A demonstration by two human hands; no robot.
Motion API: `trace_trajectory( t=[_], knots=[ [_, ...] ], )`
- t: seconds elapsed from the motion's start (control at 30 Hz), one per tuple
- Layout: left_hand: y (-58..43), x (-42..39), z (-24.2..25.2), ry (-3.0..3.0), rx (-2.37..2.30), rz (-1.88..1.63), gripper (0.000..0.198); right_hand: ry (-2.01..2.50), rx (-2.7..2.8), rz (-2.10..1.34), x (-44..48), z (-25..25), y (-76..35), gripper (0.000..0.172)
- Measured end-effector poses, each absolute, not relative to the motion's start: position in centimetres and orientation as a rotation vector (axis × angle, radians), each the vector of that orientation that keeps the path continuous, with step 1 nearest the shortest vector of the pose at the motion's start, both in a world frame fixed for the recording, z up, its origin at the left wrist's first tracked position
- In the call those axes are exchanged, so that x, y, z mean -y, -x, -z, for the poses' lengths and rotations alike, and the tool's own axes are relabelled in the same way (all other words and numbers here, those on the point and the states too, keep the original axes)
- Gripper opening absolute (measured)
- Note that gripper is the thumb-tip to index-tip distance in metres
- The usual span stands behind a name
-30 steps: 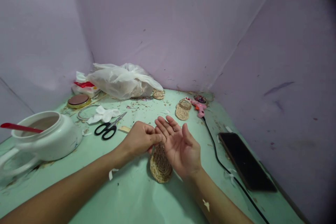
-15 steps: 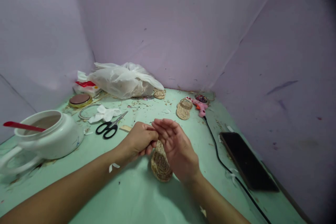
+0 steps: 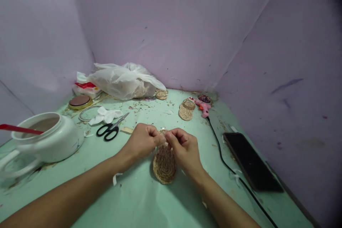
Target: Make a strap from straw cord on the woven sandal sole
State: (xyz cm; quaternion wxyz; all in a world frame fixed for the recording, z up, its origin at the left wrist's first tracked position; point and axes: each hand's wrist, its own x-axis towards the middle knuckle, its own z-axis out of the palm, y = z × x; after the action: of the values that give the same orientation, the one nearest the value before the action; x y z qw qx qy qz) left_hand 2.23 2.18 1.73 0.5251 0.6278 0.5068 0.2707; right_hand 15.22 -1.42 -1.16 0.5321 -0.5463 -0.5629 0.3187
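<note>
A sole-shaped piece of coiled, braided straw (image 3: pixel 165 165), like a small slipper, lies on the table between my hands. Over its narrower far part, my left hand (image 3: pixel 145 140) is closed, thumb and forefinger pinched together. Opposite it, my right hand (image 3: pixel 184 149) is closed in a pinch too, its fingertips almost meeting the left ones. Whatever sits between the fingertips is too small to make out. Part of the straw's far end shows beyond the fingers. A scrap of white paper (image 3: pixel 115 178) clings to my left forearm.
Black-handled scissors (image 3: pixel 112 128) lie left, beside white tissue (image 3: pixel 105 115). A white pot (image 3: pixel 50 142) with a red handle sticking out stands far left. Behind are a plastic bag (image 3: pixel 125 82), a small straw slipper (image 3: pixel 187 109) and a pink glue gun (image 3: pixel 203 108). A phone (image 3: pixel 251 162) lies right.
My right hand has turned from flat and open to a pinch, its fingertips meeting my left hand's. More of the straw piece shows now.
</note>
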Motion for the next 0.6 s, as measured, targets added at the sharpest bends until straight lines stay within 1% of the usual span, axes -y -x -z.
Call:
trace_trajectory(
  t=[0.13,0.2,0.3,0.37,0.43,0.53,0.6],
  knots=[
    [-2.9,-1.1,-1.5,-1.615,-1.187,-0.752,0.024,1.363,1.577,-0.259,1.8,1.1,-15.3,0.023],
    [-3.1,-0.7,-1.5,-1.69,-1.179,-0.8,0.024,1.337,1.693,-0.113,1.9,1.1,-15.4,0.025],
    [-2.8,-0.6,-2.3,-1.717,-1.109,-0.759,0.024,1.305,1.75,-0.137,1.9,1.0,-15.6,0.027],
    [-2.2,-1.0,-3.3,-1.659,-1.055,-0.742,0.025,1.348,1.664,-0.229,1.5,1.0,-16.0,0.03],
    [-1.4,-1.8,-4.3,-1.601,-1.071,-0.806,0.027,1.397,1.497,-0.315,1.0,1.0,-16.8,0.033],
    [0.3,-3.7,-5.2,-1.676,-1.224,-0.815,0.032,1.499,1.222,-0.335,0.0,0.9,-18.9,0.039],
    [1.5,-5.2,-5.3,-1.918,-1.398,-0.691,0.028,1.641,1.191,-0.283,-0.5,0.9,-20.5,0.042]
  ],
)
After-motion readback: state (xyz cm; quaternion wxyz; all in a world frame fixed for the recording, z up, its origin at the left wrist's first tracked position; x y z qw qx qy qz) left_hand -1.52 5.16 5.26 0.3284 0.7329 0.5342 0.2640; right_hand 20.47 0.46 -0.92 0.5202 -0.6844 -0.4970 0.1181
